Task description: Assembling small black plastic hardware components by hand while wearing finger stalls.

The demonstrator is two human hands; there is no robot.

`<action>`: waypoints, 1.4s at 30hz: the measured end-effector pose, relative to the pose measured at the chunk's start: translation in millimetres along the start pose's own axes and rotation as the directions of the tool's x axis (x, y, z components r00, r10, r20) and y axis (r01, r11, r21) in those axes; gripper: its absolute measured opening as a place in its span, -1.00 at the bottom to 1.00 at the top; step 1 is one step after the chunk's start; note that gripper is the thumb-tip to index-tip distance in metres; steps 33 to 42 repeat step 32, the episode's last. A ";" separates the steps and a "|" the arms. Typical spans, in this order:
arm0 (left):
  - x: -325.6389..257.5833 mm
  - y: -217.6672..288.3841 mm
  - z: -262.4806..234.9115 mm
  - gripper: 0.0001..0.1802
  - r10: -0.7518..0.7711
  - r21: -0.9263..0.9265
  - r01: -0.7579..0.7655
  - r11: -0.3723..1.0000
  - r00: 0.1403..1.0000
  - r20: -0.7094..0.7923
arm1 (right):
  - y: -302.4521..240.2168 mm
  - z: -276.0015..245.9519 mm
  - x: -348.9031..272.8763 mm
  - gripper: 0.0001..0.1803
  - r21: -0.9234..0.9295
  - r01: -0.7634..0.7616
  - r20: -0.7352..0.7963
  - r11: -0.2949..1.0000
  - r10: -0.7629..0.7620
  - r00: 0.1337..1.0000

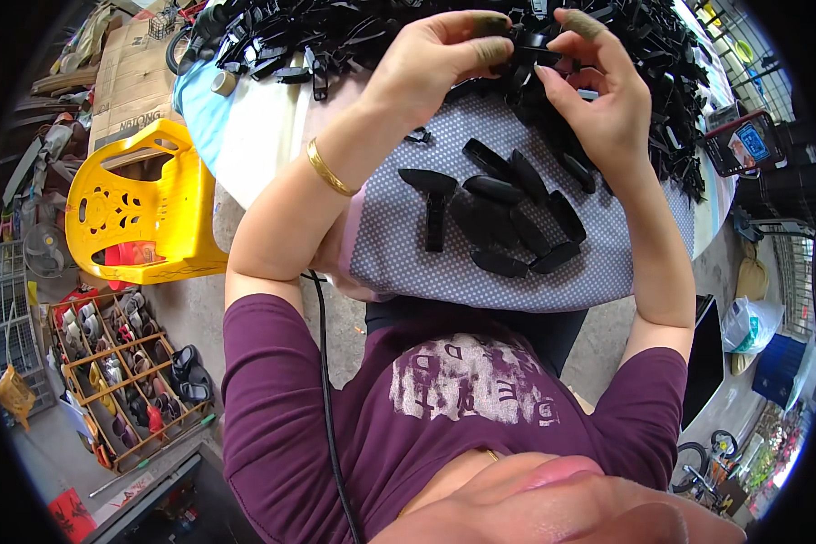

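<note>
Above the far part of the cloth-covered table, both my hands meet at a small black plastic piece (533,42). My left hand (431,63), with a gold bangle at its wrist and dark smudges on the fingertips, pinches the piece from the left. From the other side, the bent fingers and thumb of my right hand (607,95) grip it too. The exact shape of the piece is partly hidden by my fingers. Closer to me lie several curved black plastic parts (494,222) in a loose group, beside a T-shaped black part (433,195).
A large heap of black plastic parts (281,41) covers the table's far side. The table wears a grey dotted cloth (390,245). A yellow plastic chair (177,208) stands left, with a shoe rack (118,372) below it. A phone (748,143) sits at the right edge. A black cable (326,390) hangs before me.
</note>
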State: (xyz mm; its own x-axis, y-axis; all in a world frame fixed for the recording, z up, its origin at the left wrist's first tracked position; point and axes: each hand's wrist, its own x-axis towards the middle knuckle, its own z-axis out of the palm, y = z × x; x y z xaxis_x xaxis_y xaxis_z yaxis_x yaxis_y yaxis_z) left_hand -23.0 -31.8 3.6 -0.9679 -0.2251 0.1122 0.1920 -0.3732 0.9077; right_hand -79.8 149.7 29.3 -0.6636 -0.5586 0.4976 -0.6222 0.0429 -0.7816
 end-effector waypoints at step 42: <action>-26.2 -3.7 21.0 -0.66 0.149 0.082 -0.151 0.985 0.988 0.033 | 8.9 10.6 -6.5 -0.66 -0.375 0.457 0.013 0.806 -0.489 0.872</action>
